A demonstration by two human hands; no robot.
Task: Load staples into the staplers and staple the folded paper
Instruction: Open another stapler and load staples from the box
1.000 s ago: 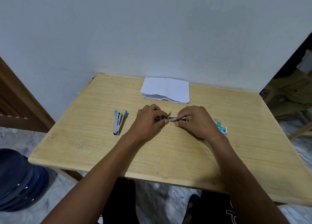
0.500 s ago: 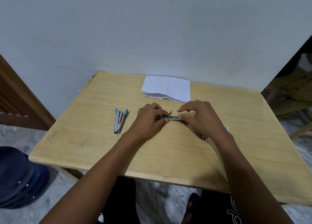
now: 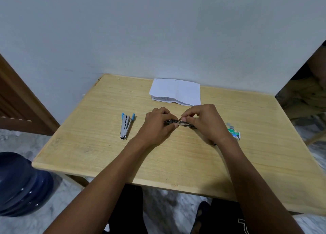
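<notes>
A dark metal stapler (image 3: 181, 123) lies opened between my hands at the middle of the wooden table (image 3: 176, 159). My left hand (image 3: 158, 126) grips its left end. My right hand (image 3: 202, 122) pinches at the top of its metal channel with thumb and forefinger; whether staples are between the fingers I cannot tell. A second stapler (image 3: 126, 125), silver with blue tips, lies spread open to the left, apart from my hands. The folded white paper (image 3: 176, 91) rests at the table's far edge. A green staple box (image 3: 234, 133) lies to the right, with a staple strip (image 3: 230, 125) beside it.
A grey wall rises right behind the table. A dark blue water jug (image 3: 21, 186) stands on the floor at lower left. A wooden door frame (image 3: 19, 99) is at left, and a person's legs (image 3: 307, 92) show at the far right.
My right hand has lifted from the table surface and shifted left, its fingertips now pinching over the stapler's channel. The green staple box has come back into view. My left hand has held still.
</notes>
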